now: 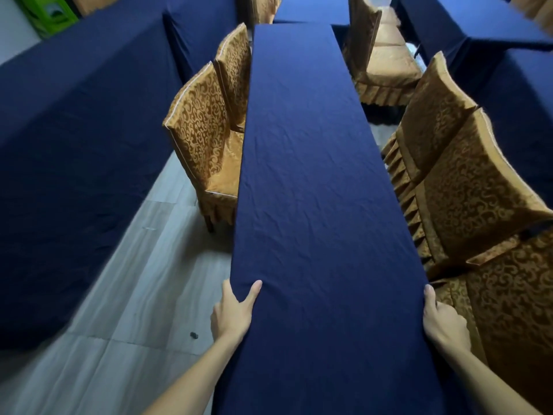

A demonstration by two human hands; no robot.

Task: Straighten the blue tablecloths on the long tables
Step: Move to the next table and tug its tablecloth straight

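Note:
A dark blue tablecloth (311, 181) covers a long narrow table that runs straight away from me. The cloth shows fine creases along its length. My left hand (232, 313) grips the cloth at the table's left edge, thumb on top and fingers under the edge. My right hand (443, 322) grips the cloth at the right edge at about the same distance, its fingers curled over the side and partly hidden.
Gold patterned chairs (206, 136) stand tucked along the left side, and more chairs (466, 187) crowd the right side close to my right hand. Another blue-covered table (74, 145) lies to the left across a strip of grey floor (125, 310). More blue tables (478, 28) stand behind.

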